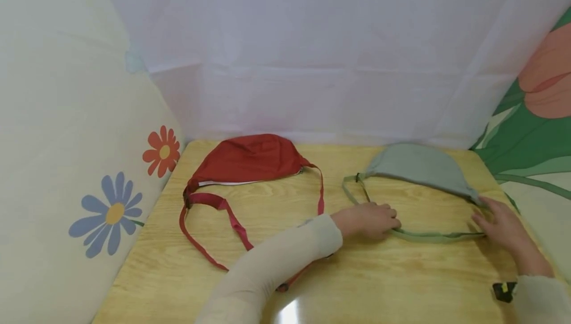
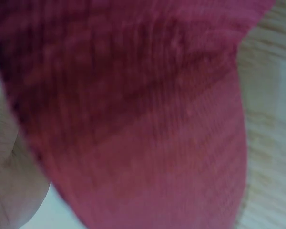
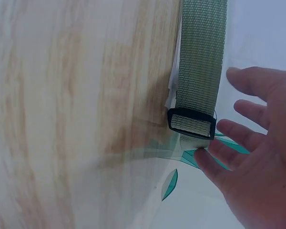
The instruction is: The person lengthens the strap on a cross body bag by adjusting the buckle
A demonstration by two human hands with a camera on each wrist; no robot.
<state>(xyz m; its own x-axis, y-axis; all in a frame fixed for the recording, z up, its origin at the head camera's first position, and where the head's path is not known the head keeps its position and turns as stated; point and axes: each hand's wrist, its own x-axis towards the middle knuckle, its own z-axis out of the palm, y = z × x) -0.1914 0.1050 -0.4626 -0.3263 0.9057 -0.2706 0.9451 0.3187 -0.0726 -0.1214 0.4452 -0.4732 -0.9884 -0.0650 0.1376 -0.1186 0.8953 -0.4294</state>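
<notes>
A grey-green waist bag lies at the back right of the table, its green strap looped toward the front. My left hand reaches across, curled fingers gripping the strap at the loop's front left. Beside the bag's right end is my right hand, its fingers spread around the strap's right side. In the right wrist view those fingers are apart, next to the webbing and its black slider buckle. A red strap fills most of the left wrist view, hiding the left fingers.
A red waist bag lies at the back left, its red strap spread forward, partly under my left forearm. A white sheet hangs behind the wooden table. A small black object sits by my right cuff.
</notes>
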